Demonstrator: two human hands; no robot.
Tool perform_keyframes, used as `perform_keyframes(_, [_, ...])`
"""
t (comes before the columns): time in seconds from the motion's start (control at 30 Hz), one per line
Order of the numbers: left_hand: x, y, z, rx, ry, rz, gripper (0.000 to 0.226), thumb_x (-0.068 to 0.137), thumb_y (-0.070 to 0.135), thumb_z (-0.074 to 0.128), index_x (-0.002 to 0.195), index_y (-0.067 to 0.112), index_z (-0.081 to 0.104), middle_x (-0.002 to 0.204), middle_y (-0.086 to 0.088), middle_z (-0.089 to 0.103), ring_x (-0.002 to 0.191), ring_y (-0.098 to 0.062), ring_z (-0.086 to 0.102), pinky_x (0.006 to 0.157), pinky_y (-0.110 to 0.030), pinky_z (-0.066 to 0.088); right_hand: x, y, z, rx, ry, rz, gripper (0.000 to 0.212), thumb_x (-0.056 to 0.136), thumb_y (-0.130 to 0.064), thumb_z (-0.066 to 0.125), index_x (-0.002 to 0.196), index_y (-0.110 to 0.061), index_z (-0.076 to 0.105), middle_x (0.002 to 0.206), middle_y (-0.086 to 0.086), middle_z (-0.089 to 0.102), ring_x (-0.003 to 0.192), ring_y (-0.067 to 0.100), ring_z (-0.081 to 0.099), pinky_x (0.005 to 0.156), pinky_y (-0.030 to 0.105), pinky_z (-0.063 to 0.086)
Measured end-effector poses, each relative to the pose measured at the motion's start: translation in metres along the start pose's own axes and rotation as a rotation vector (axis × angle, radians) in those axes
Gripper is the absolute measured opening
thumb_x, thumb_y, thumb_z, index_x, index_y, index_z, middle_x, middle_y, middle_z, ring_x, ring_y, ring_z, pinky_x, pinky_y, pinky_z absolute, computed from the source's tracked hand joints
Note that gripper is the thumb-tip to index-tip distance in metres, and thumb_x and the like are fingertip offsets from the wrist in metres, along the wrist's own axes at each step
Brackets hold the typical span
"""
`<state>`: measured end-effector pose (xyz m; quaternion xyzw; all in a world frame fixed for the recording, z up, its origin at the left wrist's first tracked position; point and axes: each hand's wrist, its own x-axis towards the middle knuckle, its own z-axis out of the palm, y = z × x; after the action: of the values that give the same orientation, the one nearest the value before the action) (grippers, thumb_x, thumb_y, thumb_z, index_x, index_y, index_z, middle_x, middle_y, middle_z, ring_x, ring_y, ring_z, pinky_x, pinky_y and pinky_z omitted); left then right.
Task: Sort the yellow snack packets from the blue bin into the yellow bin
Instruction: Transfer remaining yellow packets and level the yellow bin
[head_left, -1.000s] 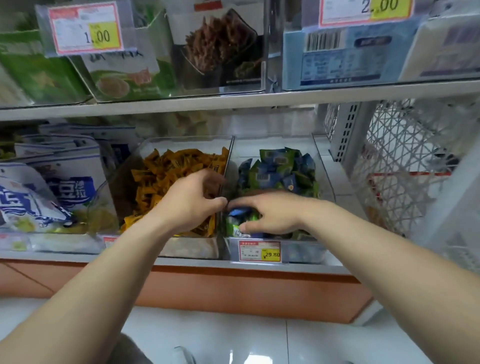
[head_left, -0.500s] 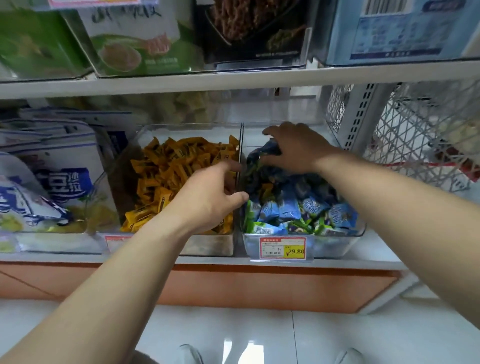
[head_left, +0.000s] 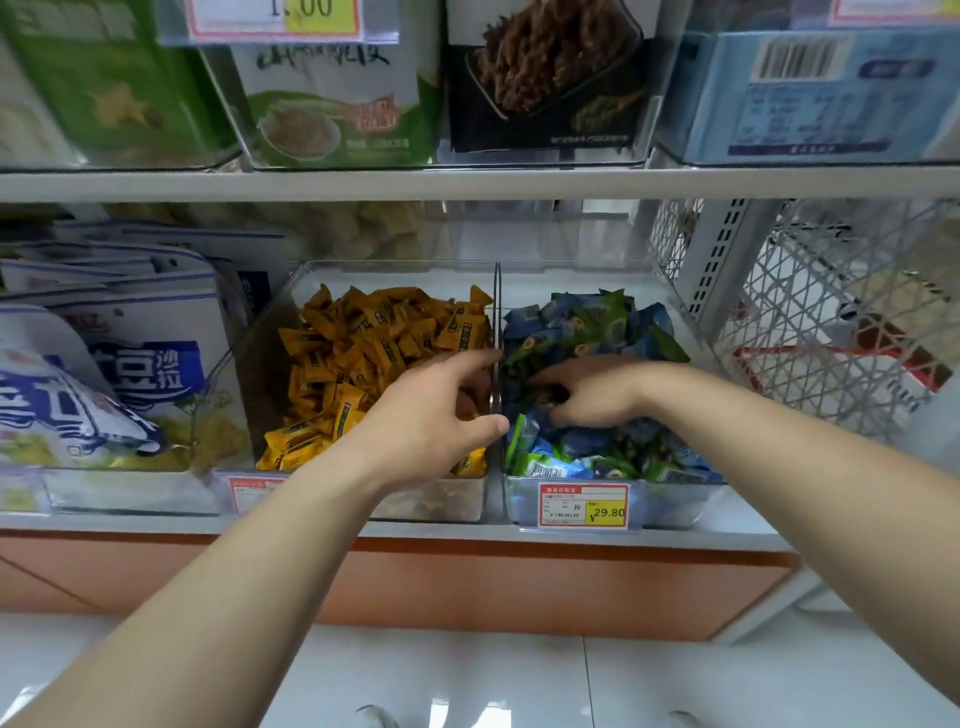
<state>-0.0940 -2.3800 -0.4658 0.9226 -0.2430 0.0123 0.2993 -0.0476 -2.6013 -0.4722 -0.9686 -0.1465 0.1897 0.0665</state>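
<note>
Packets (head_left: 597, 325) in blue bin (head_left: 672, 501) surround right hand (head_left: 587, 397), grip unclear; left hand (head_left: 431, 415) relaxed.

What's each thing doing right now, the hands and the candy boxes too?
yellow bin: open-topped, heaped with yellow packets.
blue bin: open-topped, heaped with blue packets; no yellow packets show in it.
left hand: fingers spread over the yellow bin, nothing seen in it.
right hand: fingers curled down into the blue packets; grip hidden.
price tag: clipped on the blue bin's front, reads 29.80.
</note>
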Motion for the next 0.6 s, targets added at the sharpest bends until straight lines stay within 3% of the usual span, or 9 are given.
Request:
perform_keyframes(0.13, [0.0,0.0,0.0,-0.024,0.002,-0.011,0.068,0.089,0.041,0.069,0.149,0.037,0.038,0.127,0.011,0.06,0.103,-0.007,0.06,0.086,-0.02,0.049,0.001,-0.007,-0.008,0.076,0.012,-0.002,0.063,0.084,-0.038,0.071,0.141,-0.033,0.048,0.131,-0.005,0.057,0.106,0.017,0.057,0.088,0.031,0.051])
perform_keyframes(0.27, [0.002,-0.001,0.0,-0.043,-0.002,-0.016,0.068,0.088,0.043,0.069,0.149,0.037,0.039,0.123,0.012,0.061,0.1,-0.005,0.06,0.083,-0.019,0.05,-0.01,0.002,-0.012,0.118,0.049,0.02,0.056,0.082,-0.041,0.076,0.133,-0.03,0.056,0.124,-0.007,0.059,0.104,0.015,0.056,0.086,0.028,0.047])
perform_keyframes(0.33, [0.003,-0.002,0.001,-0.053,0.0,-0.023,0.068,0.088,0.043,0.069,0.149,0.037,0.04,0.123,0.012,0.062,0.099,-0.004,0.06,0.084,-0.022,0.053,-0.019,0.007,-0.015,0.154,0.084,0.008,0.05,0.083,-0.04,0.076,0.13,-0.03,0.061,0.108,-0.015,0.062,0.093,0.007,0.058,0.077,0.021,0.044])
perform_keyframes(0.4, [0.004,-0.001,0.002,-0.045,0.013,-0.026,0.067,0.088,0.042,0.069,0.148,0.036,0.041,0.122,0.011,0.062,0.098,-0.003,0.061,0.084,-0.023,0.054,-0.027,0.01,-0.018,0.206,0.175,-0.029,0.037,0.085,-0.034,0.075,0.121,-0.031,0.068,0.088,-0.026,0.058,0.076,-0.008,0.057,0.061,0.009,0.037])
perform_keyframes(0.47, [0.005,0.0,0.004,-0.015,0.034,-0.023,0.064,0.088,0.043,0.069,0.146,0.035,0.043,0.121,0.011,0.063,0.097,-0.005,0.061,0.081,-0.022,0.052,-0.033,0.013,-0.021,0.231,0.292,-0.058,0.027,0.086,-0.027,0.074,0.113,-0.032,0.072,0.082,-0.029,0.056,0.071,-0.014,0.054,0.057,0.003,0.036])
perform_keyframes(0.6, [0.009,0.009,0.007,0.107,0.158,-0.036,0.055,0.085,0.05,0.067,0.136,0.035,0.052,0.125,0.006,0.06,0.11,-0.015,0.059,0.088,-0.033,0.053,-0.046,0.018,-0.024,0.315,0.549,-0.009,0.016,0.084,-0.022,0.077,0.093,-0.036,0.074,0.09,-0.016,0.067,0.08,0.0,0.059,0.065,0.009,0.043])
